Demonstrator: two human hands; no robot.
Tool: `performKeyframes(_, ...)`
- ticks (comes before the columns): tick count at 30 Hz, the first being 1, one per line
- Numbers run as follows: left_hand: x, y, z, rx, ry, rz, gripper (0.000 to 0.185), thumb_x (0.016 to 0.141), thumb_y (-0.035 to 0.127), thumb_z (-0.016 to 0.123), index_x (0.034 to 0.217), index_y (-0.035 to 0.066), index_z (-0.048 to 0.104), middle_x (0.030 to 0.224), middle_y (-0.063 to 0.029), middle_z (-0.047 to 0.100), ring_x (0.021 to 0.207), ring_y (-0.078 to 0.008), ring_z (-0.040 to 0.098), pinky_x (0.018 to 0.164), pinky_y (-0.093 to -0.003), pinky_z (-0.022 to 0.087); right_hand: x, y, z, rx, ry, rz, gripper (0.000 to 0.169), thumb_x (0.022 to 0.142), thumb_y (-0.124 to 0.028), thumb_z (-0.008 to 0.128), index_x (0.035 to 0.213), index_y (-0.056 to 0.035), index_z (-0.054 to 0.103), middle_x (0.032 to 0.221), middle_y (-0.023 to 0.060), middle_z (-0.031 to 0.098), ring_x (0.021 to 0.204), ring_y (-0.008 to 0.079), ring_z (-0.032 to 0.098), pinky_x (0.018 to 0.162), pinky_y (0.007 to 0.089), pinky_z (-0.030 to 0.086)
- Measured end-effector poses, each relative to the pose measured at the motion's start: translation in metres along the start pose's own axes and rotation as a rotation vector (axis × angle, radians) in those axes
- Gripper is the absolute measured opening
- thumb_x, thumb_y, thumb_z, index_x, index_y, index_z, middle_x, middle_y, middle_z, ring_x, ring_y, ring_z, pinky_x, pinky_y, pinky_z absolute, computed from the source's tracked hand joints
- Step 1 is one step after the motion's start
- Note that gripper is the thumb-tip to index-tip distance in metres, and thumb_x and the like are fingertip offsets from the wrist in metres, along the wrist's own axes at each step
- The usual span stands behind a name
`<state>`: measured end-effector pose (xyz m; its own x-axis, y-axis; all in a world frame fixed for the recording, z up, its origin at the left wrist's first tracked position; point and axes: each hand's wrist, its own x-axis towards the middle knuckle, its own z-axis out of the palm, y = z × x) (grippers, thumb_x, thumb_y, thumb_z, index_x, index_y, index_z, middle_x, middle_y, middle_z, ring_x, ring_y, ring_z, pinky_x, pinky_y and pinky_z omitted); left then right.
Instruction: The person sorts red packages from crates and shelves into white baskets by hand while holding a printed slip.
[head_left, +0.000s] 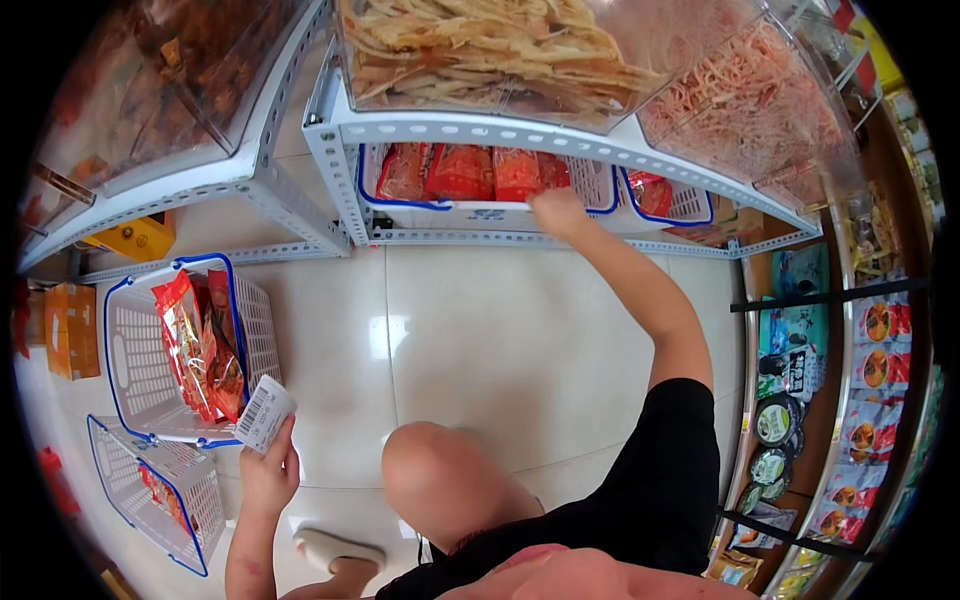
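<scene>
My left hand (271, 469) holds a small white card with a printed barcode (265, 415) by its lower edge, in front of a white plastic shopping basket (259, 319) with blue handles. Red foil food bags (187, 345) stand in that basket. My right hand (559, 212) reaches to the front rim of another white basket (480, 216) under the metal rack; its fingers are at the rim, beside the red bags of dried food (517, 174), and whether they grip the rim or a bag cannot be told.
Clear bins of dried shredded food (480, 60) stand on a perforated metal rack (487, 131). A second basket (199, 476) is at lower left, near a cardboard box (71, 330). Shelves of packaged food (784, 360) line the right side. My bent knee (442, 472) is low in the middle.
</scene>
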<state>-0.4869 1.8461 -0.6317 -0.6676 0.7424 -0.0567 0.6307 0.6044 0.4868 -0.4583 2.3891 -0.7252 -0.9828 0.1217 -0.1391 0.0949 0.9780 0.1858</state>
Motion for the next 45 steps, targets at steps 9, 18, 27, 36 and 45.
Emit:
performKeyframes(9, -0.005, -0.013, 0.018, 0.001, 0.119, 0.216, 0.039, 0.07, -0.003, 0.052, 0.109, 0.003, 0.053, 0.105, -0.0208, 0.055, 0.096, -0.0379, 0.053, 0.082, -0.0389, 0.042, -0.016, -0.047, -0.1, -0.07, 0.081, 0.047, 0.012, 0.069, -0.009, 0.05, 0.077, -0.0073, 0.06, 0.069, 0.0118, 0.061, 0.067, 0.0265, 0.061, 0.055, 0.0396, 0.046)
performKeyframes(18, 0.005, -0.011, 0.014, -0.037, 0.246, 0.388, 0.039, 0.07, 0.003, 0.055, 0.108, 0.002, 0.053, 0.105, -0.0212, 0.055, 0.097, -0.0368, 0.053, 0.083, -0.0388, 0.042, -0.104, -0.099, -0.14, 0.116, 0.113, 0.256, 0.018, 0.072, -0.023, 0.059, 0.076, -0.0056, 0.061, 0.07, 0.0154, 0.06, 0.068, 0.0309, 0.059, 0.06, 0.0419, 0.044)
performKeyframes(27, 0.007, -0.013, 0.012, -0.078, 0.297, 0.452, 0.037, 0.069, 0.008, 0.058, 0.105, 0.002, 0.056, 0.101, -0.0191, 0.057, 0.086, -0.033, 0.058, 0.071, -0.0354, 0.048, -0.275, -0.148, -0.113, 0.214, 0.28, 0.582, 0.015, 0.073, -0.024, 0.061, 0.077, -0.0092, 0.06, 0.068, 0.0124, 0.058, 0.063, 0.0308, 0.056, 0.054, 0.0382, 0.042)
performKeyframes(36, 0.006, -0.024, 0.019, -0.172, 0.292, 0.444, 0.033, 0.069, 0.01, 0.058, 0.102, 0.005, 0.058, 0.091, -0.0178, 0.061, 0.07, -0.0306, 0.06, 0.06, -0.0349, 0.049, -0.477, -0.212, -0.032, 0.134, 0.048, 1.091, 0.018, 0.073, -0.023, 0.061, 0.079, -0.0072, 0.058, 0.068, 0.0165, 0.057, 0.064, 0.0355, 0.055, 0.055, 0.0422, 0.042)
performKeyframes(45, -0.007, -0.042, 0.009, -0.148, 0.206, 0.36, 0.026, 0.069, 0.011, 0.059, 0.095, 0.005, 0.061, 0.085, -0.0166, 0.062, 0.062, -0.0299, 0.059, 0.057, -0.0353, 0.048, -0.541, -0.28, 0.017, 0.18, -0.074, 1.52, 0.022, 0.076, -0.026, 0.058, 0.088, -0.0078, 0.058, 0.072, 0.0161, 0.06, 0.068, 0.0341, 0.058, 0.059, 0.0427, 0.042)
